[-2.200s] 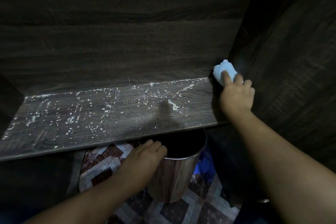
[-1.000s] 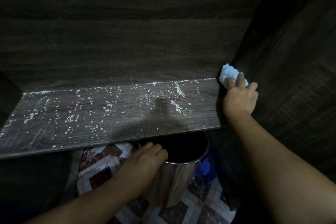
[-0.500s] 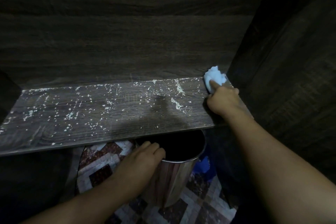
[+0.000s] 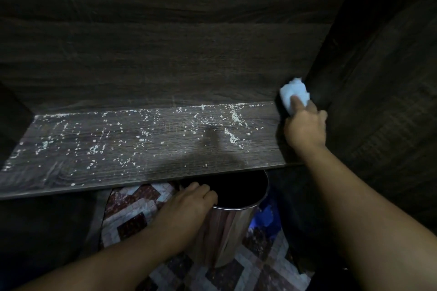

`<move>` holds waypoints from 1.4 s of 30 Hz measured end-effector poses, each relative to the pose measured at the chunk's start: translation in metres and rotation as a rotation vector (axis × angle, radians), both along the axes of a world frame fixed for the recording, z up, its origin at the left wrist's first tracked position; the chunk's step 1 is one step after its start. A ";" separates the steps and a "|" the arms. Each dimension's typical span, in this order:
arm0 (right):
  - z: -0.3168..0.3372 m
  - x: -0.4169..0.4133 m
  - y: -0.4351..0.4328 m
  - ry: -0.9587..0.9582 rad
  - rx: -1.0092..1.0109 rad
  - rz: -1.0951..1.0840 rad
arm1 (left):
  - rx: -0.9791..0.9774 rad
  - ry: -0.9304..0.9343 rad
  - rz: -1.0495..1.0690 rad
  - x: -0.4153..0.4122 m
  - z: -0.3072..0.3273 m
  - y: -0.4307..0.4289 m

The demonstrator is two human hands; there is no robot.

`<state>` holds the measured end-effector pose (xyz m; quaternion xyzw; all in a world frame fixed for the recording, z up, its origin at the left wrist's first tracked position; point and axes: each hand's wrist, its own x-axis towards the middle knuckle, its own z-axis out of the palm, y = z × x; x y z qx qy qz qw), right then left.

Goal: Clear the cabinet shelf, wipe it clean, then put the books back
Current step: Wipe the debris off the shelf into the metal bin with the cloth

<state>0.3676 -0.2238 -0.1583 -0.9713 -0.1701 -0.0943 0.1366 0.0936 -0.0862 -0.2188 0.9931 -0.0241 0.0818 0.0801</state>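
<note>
- Since half a second ago, the right hand [image 4: 305,127] has shifted to the right and slightly upward. It has carried the cloth [image 4: 293,92] back into the rear right corner of the shelf [image 4: 165,163].
- The left hand [image 4: 186,208], the bin [image 4: 227,227] and the crumbs [image 4: 234,116] lie as they did in the earlier frames.
- Right hand: grasping the cloth. The index finger [image 4: 296,104] lies straight along the crumpled white wad, and the other fingers are curled at its lower edge. The thumb is hidden.
- Cloth: held against the right side wall [image 4: 378,101], just above the rear right corner of the shelf and beside the back panel [image 4: 165,54]. Whether it touches the board cannot be told.
- Shelf: a dark wood-grain board spanning the cabinet. White crumbs are scattered from the left edge to near the right end. They are thickest along the rear edge and in two short streaks right of centre. The strip along the front edge carries few.
- Left hand: clenched on the bin, with the fingers hooked over the near-left part of its rim, below the front edge of the shelf.
- Bin: a shiny metal cylinder, open-topped and roughly upright over the patterned tile floor [image 4: 132,215]. Its far rim is tucked under the front edge of the shelf, right of centre. Whether it rests on the floor cannot be told.
- A blue item [image 4: 267,217] lies just right of the bin and is too dim to identify.
</note>
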 end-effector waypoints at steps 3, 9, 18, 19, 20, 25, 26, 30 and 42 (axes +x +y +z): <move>-0.012 0.000 -0.005 0.097 -0.086 -0.035 | 0.008 -0.011 -0.001 -0.001 0.003 0.000; -0.011 -0.051 0.036 0.014 -0.180 0.303 | -0.007 -0.004 0.023 -0.001 0.001 0.001; 0.010 -0.081 0.056 0.141 0.122 0.390 | -0.046 0.016 0.040 -0.004 0.006 0.005; 0.015 -0.076 0.053 0.113 0.137 0.380 | -0.052 0.019 0.037 -0.005 0.007 0.005; 0.021 -0.071 0.049 0.093 0.146 0.379 | -0.058 0.022 0.034 -0.006 0.008 0.005; 0.030 -0.060 0.028 0.217 -0.196 0.366 | -0.098 0.072 0.047 -0.011 0.015 0.004; 0.026 -0.061 0.026 0.241 -0.287 0.371 | -0.102 0.086 0.055 -0.012 0.016 0.004; 0.016 -0.067 0.025 0.316 -0.213 0.458 | -0.097 0.116 0.055 -0.016 0.025 0.004; 0.029 -0.107 0.025 0.368 -0.243 0.524 | -0.057 0.207 0.040 -0.024 0.043 0.002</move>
